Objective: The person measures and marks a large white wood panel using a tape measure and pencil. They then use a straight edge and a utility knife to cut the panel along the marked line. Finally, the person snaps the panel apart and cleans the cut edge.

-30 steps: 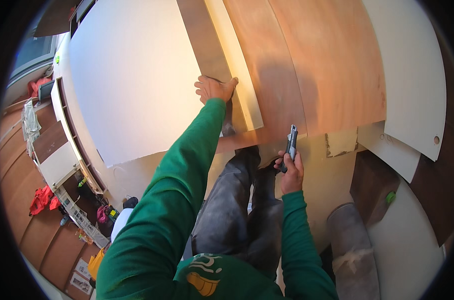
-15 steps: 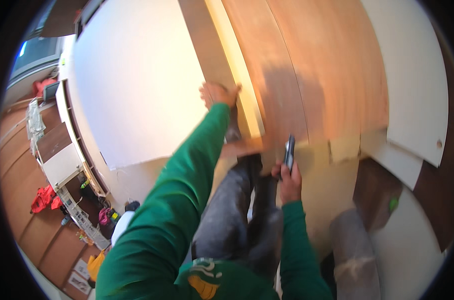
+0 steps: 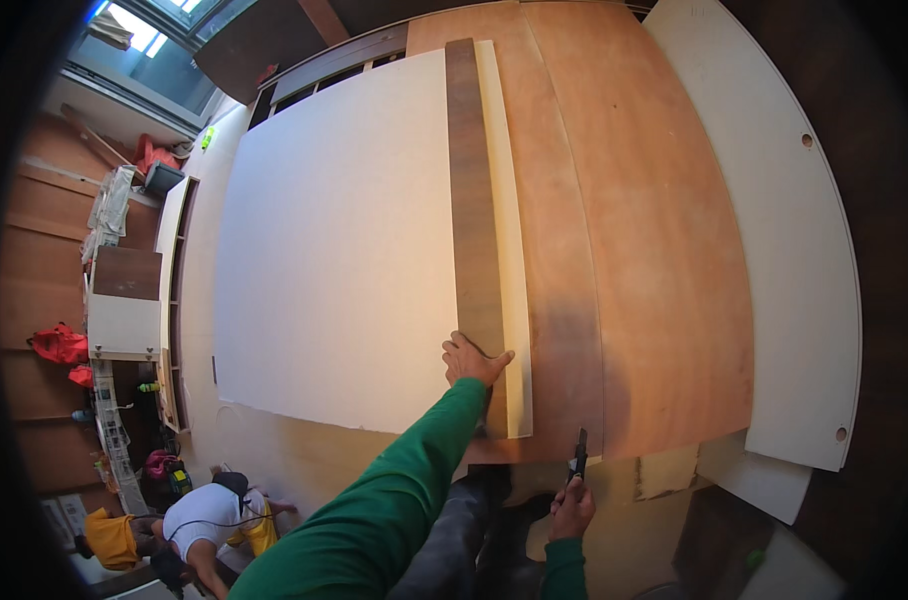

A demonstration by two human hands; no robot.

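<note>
It's reddish plywood, this tabletop [image 3: 664, 250], sweeping from top centre toward lower right, a thin seam [image 3: 580, 180] running down it! And across its left side lies a big white sheet [image 3: 339, 250], filling the frame's centre-left.

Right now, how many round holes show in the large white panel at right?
2: an upper hole along the white panel's right edge, a lower hole near its bottom right corner. Others may be hidden.
</note>
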